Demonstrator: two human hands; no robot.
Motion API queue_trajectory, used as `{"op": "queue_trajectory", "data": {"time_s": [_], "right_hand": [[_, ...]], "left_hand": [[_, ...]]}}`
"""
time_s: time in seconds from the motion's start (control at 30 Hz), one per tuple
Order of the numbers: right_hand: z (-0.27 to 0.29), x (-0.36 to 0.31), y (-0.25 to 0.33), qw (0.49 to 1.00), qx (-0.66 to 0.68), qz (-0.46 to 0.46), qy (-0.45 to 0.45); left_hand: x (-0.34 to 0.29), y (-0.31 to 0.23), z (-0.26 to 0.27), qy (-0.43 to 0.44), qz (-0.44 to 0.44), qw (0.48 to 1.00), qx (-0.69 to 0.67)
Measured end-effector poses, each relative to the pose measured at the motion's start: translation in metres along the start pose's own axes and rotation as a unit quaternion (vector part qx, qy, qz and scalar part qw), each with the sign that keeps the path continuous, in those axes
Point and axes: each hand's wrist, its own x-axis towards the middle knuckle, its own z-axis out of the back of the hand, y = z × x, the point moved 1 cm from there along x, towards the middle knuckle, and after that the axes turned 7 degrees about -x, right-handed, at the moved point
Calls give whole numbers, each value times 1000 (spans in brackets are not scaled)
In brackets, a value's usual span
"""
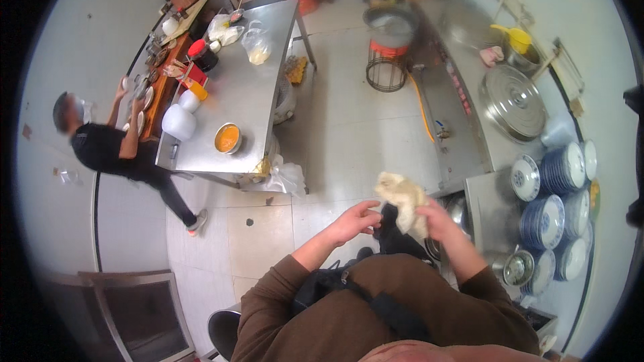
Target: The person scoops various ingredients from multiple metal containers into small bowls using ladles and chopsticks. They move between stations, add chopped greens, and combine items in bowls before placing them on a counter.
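Observation:
A crumpled cream cloth hangs in front of my body, gripped by my right hand. Its loose folds spread to the left of the fingers. My left hand is a short way left of the cloth, not touching it. The fingers of that hand are apart and bent a little, with nothing in them. Both forearms come out of brown sleeves. Dark clothing shows just below the cloth.
A steel table at left carries a bowl of orange food, jars and bags. Beyond it, a person reaches to a dish shelf. Stacked plates and a large round lid line the right counter. A burner stand is ahead.

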Motion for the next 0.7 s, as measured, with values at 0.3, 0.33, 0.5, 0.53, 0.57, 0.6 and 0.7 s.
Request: {"op": "queue_trajectory", "data": {"time_s": [0.3, 0.33, 0.5, 0.53, 0.57, 0.6, 0.7], "right_hand": [[171, 176, 84, 903, -341, -32, -258], [175, 199, 98, 941, -221, -63, -246], [130, 347, 200, 856, -496, -50, -139], [108, 380, 220, 731, -670, 10, -131], [88, 413, 238, 833, -543, -18, -104], [69, 446, 256, 921, -386, -23, -55], [18, 541, 295, 832, -550, 6, -76]], "left_hand": [[112, -115, 138, -143, 34, 989, -12], [119, -134, 154, -183, 35, 982, -9], [142, -206, 222, -273, -15, 957, -97], [150, -217, 234, -292, -28, 948, -123], [157, -227, 247, -303, -29, 944, -129], [165, -236, 261, -314, -31, 939, -136], [196, -265, 308, -326, -30, 932, -155]]}}
